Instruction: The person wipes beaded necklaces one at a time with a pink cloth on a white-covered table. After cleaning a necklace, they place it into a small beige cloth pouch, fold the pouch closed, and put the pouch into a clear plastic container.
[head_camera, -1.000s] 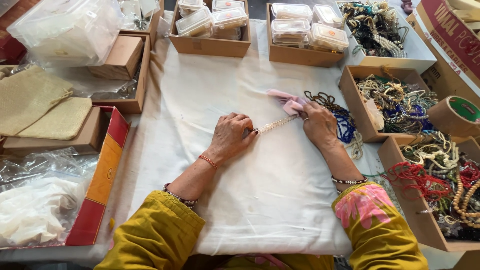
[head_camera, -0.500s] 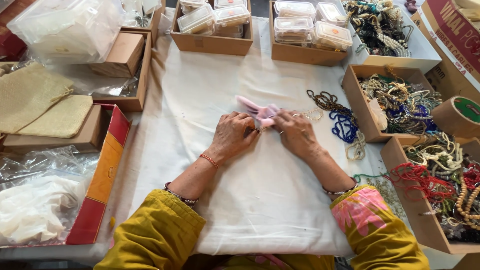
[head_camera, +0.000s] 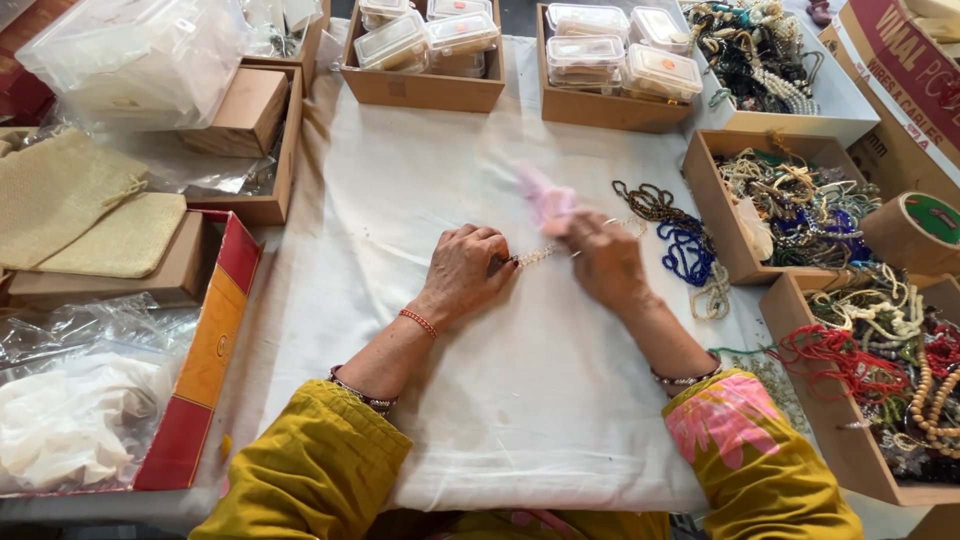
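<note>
A white cloth (head_camera: 480, 400) covered the work table, ringed by cardboard boxes: two at the far edge with clear lidded containers (head_camera: 600, 50), and open trays on the right heaped with bead necklaces (head_camera: 800, 200) and red strands (head_camera: 840, 355). Flat burlap pouches (head_camera: 80, 215) lay off to the left. Loose dark and blue bead strings (head_camera: 685, 245) rested on the cloth just right of the hands.

The short pale beaded strand (head_camera: 540, 254) lay near the middle of the cloth, stretched between the two hands, its long axis running left to right and rising slightly toward the right. The left hand (head_camera: 462, 272) was closed, fingers curled down, pinching the strand's left end against the cloth. The right hand (head_camera: 600, 258) was closed around the other end, with a pink, blurred piece (head_camera: 545, 195) at its fingertips; whether it was a pouch or a tassel could not be told. Both hands were touching the strand, so neither was nearer.

Against the frame half a second before, the hands had drawn apart from nearly touching, the strand showed taut between them, and the pink piece had moved to the right hand's side.
</note>
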